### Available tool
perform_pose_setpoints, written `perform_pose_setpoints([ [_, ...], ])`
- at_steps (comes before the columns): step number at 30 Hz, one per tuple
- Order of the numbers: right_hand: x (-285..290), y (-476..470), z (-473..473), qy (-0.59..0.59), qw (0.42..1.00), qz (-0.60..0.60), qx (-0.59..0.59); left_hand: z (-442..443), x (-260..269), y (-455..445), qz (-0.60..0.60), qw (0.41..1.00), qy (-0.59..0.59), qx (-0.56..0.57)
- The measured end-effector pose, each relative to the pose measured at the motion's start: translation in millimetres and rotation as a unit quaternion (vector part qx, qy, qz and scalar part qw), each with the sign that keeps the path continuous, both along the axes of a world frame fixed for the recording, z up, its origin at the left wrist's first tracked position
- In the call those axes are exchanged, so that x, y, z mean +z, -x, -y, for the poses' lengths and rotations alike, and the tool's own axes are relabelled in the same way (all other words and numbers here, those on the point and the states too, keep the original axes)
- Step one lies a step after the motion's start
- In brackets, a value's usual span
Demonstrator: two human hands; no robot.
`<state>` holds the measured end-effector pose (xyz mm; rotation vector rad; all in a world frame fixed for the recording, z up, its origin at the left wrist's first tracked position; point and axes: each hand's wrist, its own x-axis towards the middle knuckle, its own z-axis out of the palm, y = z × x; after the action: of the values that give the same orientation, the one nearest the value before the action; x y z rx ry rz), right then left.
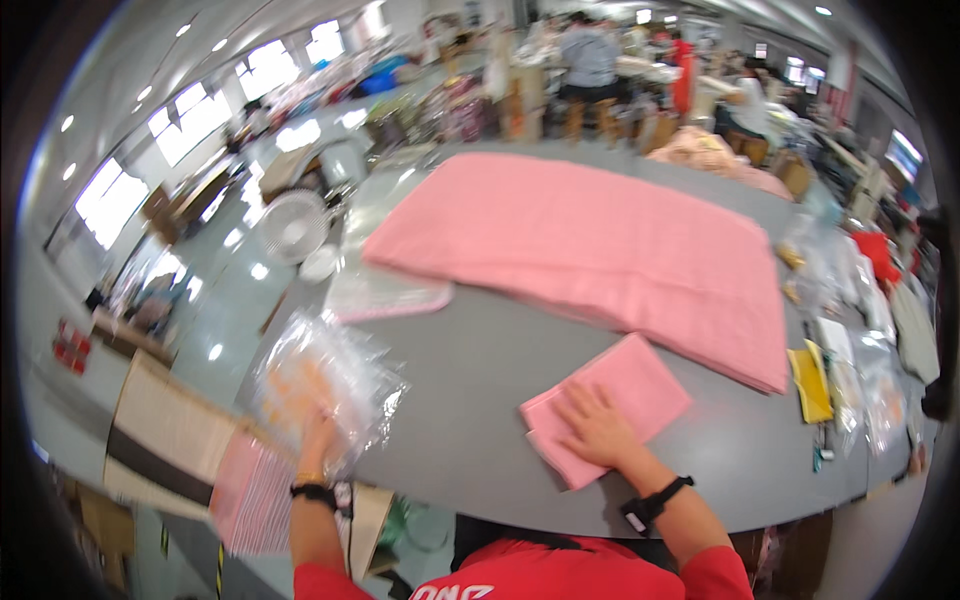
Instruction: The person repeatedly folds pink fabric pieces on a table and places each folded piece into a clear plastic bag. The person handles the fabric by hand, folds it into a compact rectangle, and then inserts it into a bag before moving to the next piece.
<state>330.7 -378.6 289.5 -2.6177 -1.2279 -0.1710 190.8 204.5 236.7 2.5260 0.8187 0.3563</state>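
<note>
My right hand (596, 427) lies flat with spread fingers on a small folded pink cloth (637, 375), near the front of the grey table (457, 405). At the table's left edge, my left hand (320, 435) reaches onto a pile of clear plastic bags (360, 375) with orange print. Motion blur and the shiny film hide its fingertips, so a grip on a bag cannot be made out. Beyond both hands stretches a large flat stack of pink fabric (577, 225), its near edge just behind the small folded cloth.
Left of the table stand a white fan (295, 226) and an open carton (172, 442) beside packed pink pieces (255, 495). A clear plastic sheet (382, 292) reaches under the fabric stack. A yellow item (810, 382) and bagged goods (877, 397) lie right. Other people (590, 56) work farther back.
</note>
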Motion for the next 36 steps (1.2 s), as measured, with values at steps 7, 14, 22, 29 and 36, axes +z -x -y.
perform_pose_setpoints([
  [7,40,34,-15,-0.213,0.974,0.069,0.041,179,126,11,0.201,0.958,-0.134,-0.157],
  [14,100,84,-22,-0.227,0.969,0.042,0.082,375,180,2,0.270,0.849,-0.146,-0.430],
  [22,61,86,48,-0.173,0.981,0.064,0.053,393,163,-7,0.124,0.815,-0.106,-0.556],
  [29,63,110,135,-0.192,0.978,0.038,-0.076,325,195,27,-0.002,0.790,-0.223,-0.572],
  [36,67,108,95,-0.188,0.982,-0.013,-0.013,340,164,24,-0.110,0.821,0.053,-0.557],
])
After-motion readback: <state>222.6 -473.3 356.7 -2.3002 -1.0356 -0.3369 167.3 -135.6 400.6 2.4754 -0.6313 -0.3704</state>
